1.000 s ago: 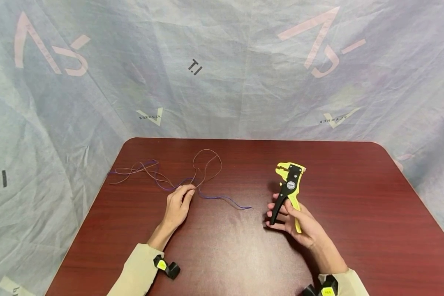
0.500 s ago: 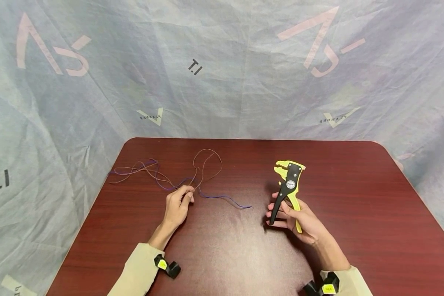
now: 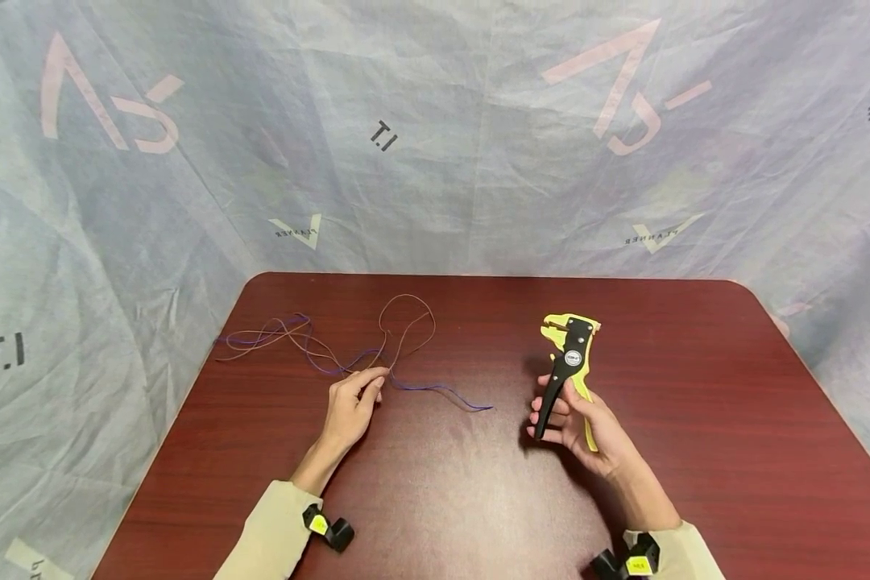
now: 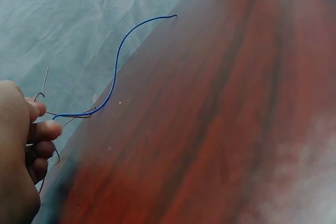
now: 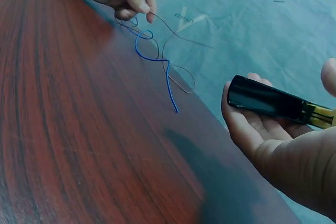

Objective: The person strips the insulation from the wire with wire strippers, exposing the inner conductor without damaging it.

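Note:
My left hand point(image 3: 350, 407) pinches a thin brown wire point(image 5: 173, 31) between thumb and forefinger, with one end of it sticking up past the fingertips. A blue wire point(image 3: 442, 388) lies on the table by that hand, its loose end reaching right. In my right hand point(image 3: 587, 427) is a wire stripper point(image 3: 571, 354), with a black handle and a yellow one. The thumb rests at the yellow handle and the fingers lie along the black handle point(image 5: 268, 98). The stripper's head points away from me, and its handles stand spread apart.
The brown and blue wires run together into a loose tangle point(image 3: 275, 332) at the table's left edge. A brown loop lies beyond my left hand. A printed grey cloth point(image 3: 435, 177) hangs behind the dark red table point(image 3: 464, 499).
The stripper has shifted very slightly to the right with my right hand. My left fingertips have moved a little, and the upright brown wire end swayed slightly.

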Motion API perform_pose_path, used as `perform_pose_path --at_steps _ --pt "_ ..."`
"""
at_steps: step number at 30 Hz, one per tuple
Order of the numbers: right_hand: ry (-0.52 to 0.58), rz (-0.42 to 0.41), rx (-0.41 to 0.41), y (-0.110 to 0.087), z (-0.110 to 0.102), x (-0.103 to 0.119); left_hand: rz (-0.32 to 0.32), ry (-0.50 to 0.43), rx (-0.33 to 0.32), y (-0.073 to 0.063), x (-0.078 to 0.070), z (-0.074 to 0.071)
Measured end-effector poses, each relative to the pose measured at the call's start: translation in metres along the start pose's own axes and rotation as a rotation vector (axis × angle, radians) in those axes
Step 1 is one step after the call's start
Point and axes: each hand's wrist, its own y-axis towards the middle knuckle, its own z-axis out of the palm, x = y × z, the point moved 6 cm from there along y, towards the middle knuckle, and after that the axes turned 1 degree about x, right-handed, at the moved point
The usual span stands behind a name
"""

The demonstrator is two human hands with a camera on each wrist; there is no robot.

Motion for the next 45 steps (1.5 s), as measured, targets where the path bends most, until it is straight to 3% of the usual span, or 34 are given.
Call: perform_pose_path --at_steps 7,17,24,33,39,45 --pt "-0.061 -0.026 0.027 0.001 -0.002 0.001 -0.047 -0.022 0.013 0.001 -0.005 0.000" --pt "-0.226 0.023 -0.007 0.001 -0.001 -0.001 -0.116 -0.038 0.041 0.003 -0.010 0.004" --pt "-0.148 0.023 -0.064 0.004 -0.001 0.002 -0.073 -0.014 0.008 0.005 -0.015 0.003" --pt "-0.072 -0.041 0.093 0.004 0.007 0.005 -0.002 0.029 -0.004 0.005 -0.019 0.005" --pt "-0.086 -0.042 0.094 0.005 0.008 0.006 -0.039 0.002 -0.007 0.004 -0.019 0.006" --pt "-0.148 -0.031 0.042 0.007 0.004 0.005 -0.094 -0.032 -0.004 0.005 -0.020 0.007"
